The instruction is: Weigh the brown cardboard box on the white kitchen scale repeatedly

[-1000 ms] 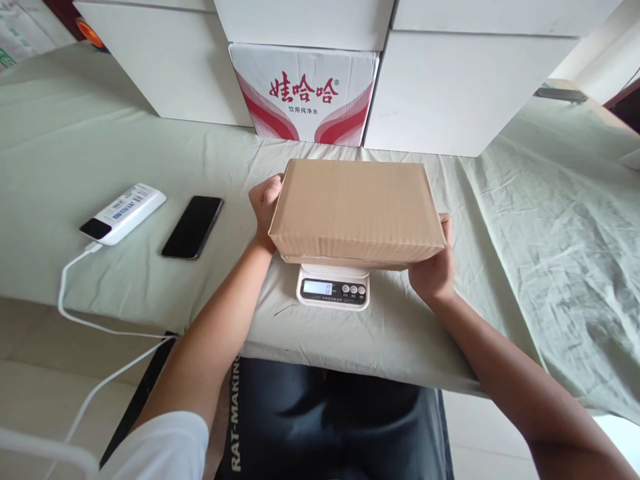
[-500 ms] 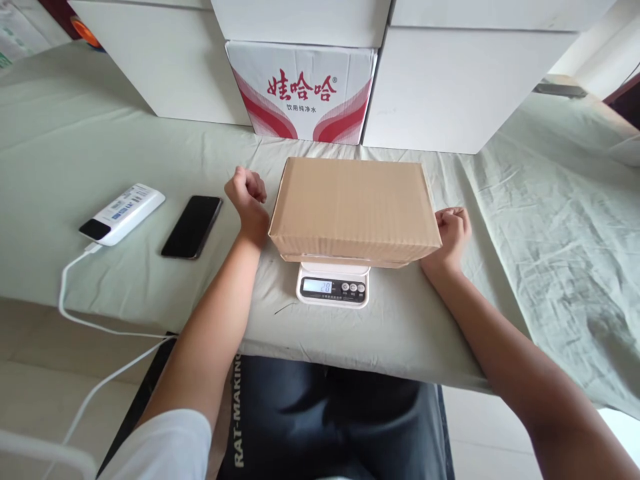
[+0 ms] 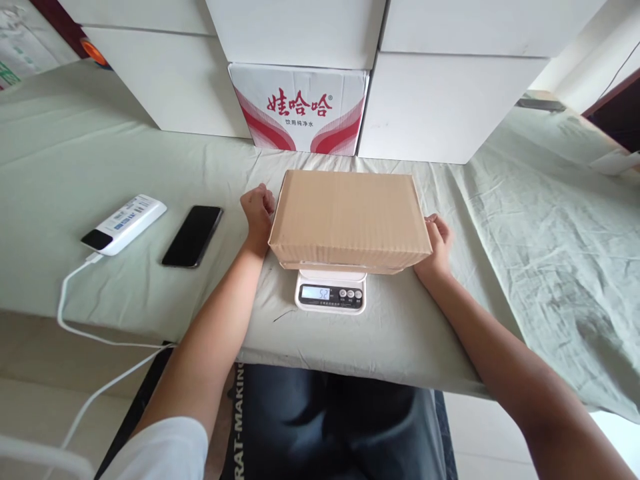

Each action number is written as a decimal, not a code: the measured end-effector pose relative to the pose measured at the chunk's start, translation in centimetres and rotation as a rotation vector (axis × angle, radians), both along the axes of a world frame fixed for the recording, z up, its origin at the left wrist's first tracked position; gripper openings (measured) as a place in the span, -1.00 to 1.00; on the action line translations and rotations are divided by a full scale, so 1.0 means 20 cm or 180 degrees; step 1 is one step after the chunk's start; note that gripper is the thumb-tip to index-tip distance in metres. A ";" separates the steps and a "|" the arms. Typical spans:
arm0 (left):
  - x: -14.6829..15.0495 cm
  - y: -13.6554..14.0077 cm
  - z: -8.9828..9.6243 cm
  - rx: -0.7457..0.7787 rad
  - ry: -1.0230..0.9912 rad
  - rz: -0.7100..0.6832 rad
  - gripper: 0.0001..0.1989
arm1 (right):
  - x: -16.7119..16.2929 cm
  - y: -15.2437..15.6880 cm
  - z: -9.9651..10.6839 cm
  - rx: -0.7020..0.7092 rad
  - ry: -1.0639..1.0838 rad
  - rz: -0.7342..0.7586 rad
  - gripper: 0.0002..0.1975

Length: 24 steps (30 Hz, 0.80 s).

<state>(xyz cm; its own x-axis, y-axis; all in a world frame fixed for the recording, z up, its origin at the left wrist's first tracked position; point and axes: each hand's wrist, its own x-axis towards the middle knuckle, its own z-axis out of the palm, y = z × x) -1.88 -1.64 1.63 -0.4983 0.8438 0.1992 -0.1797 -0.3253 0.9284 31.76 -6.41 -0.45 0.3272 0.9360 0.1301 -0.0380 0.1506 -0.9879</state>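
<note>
A closed brown cardboard box [image 3: 350, 210] rests on a small white kitchen scale [image 3: 331, 305], whose platform it mostly covers. The lit display [image 3: 316, 293] appears to read 52, with round buttons to its right. My left hand [image 3: 259, 207] is a loose fist on the cloth, close against the box's left side. At the box's right side my right hand [image 3: 437, 243] is also curled closed, partly hidden behind the box's corner. Neither hand grips the box, and I see nothing in either one.
A black phone [image 3: 193, 236] and a white power bank [image 3: 125, 223] with a white cable [image 3: 64, 293] lie on the left. White cartons [image 3: 420, 107] and a red-and-white printed carton [image 3: 300, 123] stand stacked behind. A green cloth [image 3: 540, 220] covers the table.
Both hands have drawn slightly inward, closer to the box. The scale's display has changed from about 28 to about 52. The whole view has shifted a little.
</note>
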 end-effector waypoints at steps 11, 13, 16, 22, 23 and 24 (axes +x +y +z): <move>0.01 -0.03 -0.03 0.0062 0.0138 -0.0087 -0.39 | 0.01 -0.01 -0.03 0.0046 -0.0385 0.0181 -0.39; 0.01 -0.02 -0.05 0.0090 0.0162 -0.0112 -0.40 | 0.01 -0.01 -0.03 0.0054 -0.0394 0.0187 -0.39; 0.00 -0.01 -0.07 0.0111 0.0190 -0.0148 -0.42 | 0.00 -0.01 -0.03 0.0035 -0.0431 0.0183 -0.39; -0.01 0.01 -0.09 0.0117 0.0140 -0.0176 -0.43 | 0.00 -0.02 -0.02 0.0094 -0.0420 0.0212 -0.34; -0.02 0.01 -0.10 0.0137 0.0154 -0.0184 -0.43 | 0.00 -0.02 -0.01 0.0107 -0.0414 0.0220 -0.34; -0.02 0.01 -0.10 0.0162 0.0172 -0.0191 -0.44 | 0.00 -0.02 -0.01 0.0123 -0.0413 0.0223 -0.34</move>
<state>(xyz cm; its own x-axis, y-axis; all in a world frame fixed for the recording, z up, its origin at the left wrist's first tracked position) -2.28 -1.37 -0.41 -0.4345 0.8600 0.2678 -0.1505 -0.3625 0.9198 31.70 -6.90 -0.63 0.2394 0.9494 0.2034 0.0780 0.1900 -0.9787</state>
